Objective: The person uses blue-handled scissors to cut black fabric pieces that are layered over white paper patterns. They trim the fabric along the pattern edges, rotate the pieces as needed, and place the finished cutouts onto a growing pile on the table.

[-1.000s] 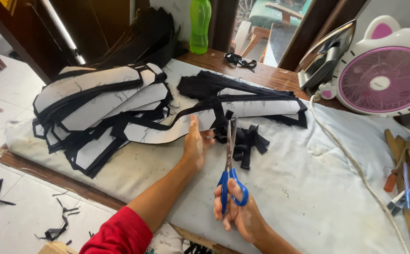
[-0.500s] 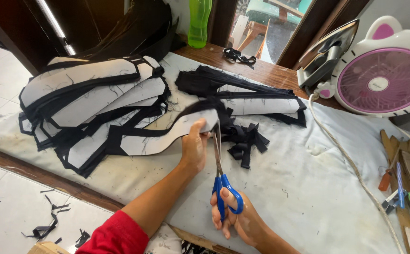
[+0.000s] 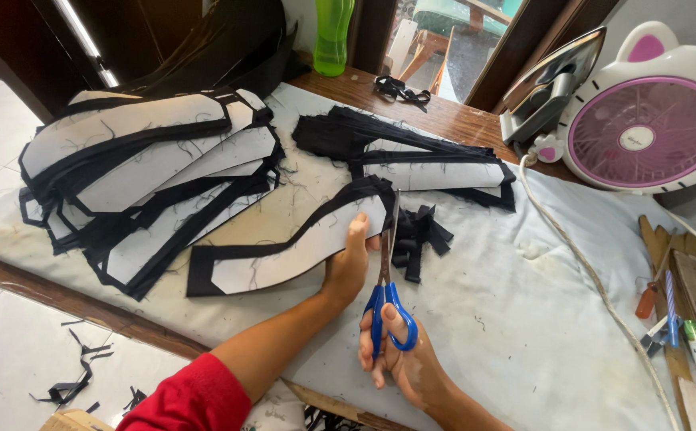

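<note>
Head view looks down on a wooden table (image 3: pixel 444 120) padded with a pale cloth (image 3: pixel 523 319), beside a white tiled floor (image 3: pixel 12 359) strewn with black scraps. At the left lies a stack of white pattern pieces edged in black fabric (image 3: pixel 148 175); a green bottle (image 3: pixel 333 36), an iron (image 3: pixel 551 88) and a pink fan (image 3: pixel 643 132) stand further right. The left hand (image 3: pixel 348 267) lies flat, fingers loosely spread, pressing one curved piece (image 3: pixel 284 255). The right hand (image 3: pixel 400 355) is curled through the blue handles of scissors (image 3: pixel 386 271), blades close to the piece's black edge. Compared with half a second ago, the left hand has slid nearer the scissors.
</note>
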